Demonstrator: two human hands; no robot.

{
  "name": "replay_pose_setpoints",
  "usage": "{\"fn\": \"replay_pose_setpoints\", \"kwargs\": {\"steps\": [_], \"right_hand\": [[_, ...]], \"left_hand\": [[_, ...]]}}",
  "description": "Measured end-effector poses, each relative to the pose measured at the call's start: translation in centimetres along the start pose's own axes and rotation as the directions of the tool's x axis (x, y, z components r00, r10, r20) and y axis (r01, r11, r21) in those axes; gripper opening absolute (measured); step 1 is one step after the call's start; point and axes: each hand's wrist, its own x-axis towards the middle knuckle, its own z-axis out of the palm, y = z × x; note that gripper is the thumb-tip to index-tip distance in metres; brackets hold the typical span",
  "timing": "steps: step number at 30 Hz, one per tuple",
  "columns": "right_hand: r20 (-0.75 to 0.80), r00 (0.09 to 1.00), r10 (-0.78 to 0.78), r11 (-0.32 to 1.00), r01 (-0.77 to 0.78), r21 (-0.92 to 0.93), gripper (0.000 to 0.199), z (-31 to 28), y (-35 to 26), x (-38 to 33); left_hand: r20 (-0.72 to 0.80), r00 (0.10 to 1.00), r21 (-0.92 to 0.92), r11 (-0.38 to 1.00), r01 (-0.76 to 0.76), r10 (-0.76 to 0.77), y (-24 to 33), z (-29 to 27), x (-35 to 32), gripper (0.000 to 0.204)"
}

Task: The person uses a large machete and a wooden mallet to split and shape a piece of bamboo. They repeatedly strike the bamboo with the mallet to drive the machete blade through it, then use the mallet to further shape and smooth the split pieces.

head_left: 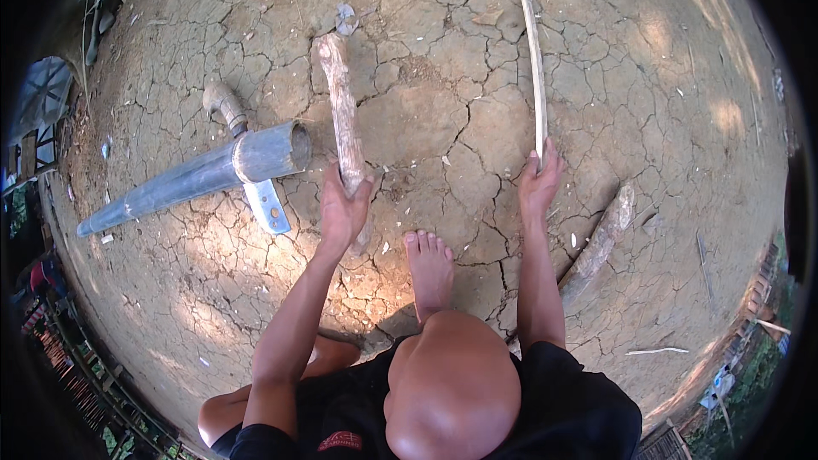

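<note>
The left hand (343, 209) was wrapped around the near end of a thick, rough brown wooden log (342, 106), which lay stretched away from it on the cracked dry earth ground (426, 111). The right hand (538, 183) pinched the lower end of a long, thin pale stick (533, 43). The log looked heavy and stiff, best gripped mid-shaft; the stick seemed light and somewhat springy. A grey metal pipe (200, 175) lay left of the left hand, a bare foot (429, 268) between both.

Both arms are reaching forward and down; the left hand (342, 209) is gripping with fingers curled, the right hand (540, 183) is closing in a fist.
</note>
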Motion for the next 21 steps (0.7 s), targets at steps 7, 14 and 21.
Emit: {"fn": "replay_pose_setpoints", "kwargs": {"steps": [7,14,21], "right_hand": [[0.315,0.92,0.232,0.838,-0.353,0.416,0.034,-2.8,-3.2,0.2],[0.516,0.829,0.217,0.575,-0.536,0.618,0.033,-3.6,-12.2,-1.0],[0.61,0.792,0.043,0.536,-0.533,0.655,0.031,-4.6,-20.4,0.4]], "left_hand": [[0.107,0.984,-0.177,0.977,-0.121,0.142,2.4,-9.3,-2.0,0.055],[0.134,0.988,-0.12,0.991,-0.061,0.077,3.9,-19.4,-0.3,0.063],[0.063,0.959,-0.359,0.903,-0.237,0.277,1.2,-24.0,1.6,0.059]]}}
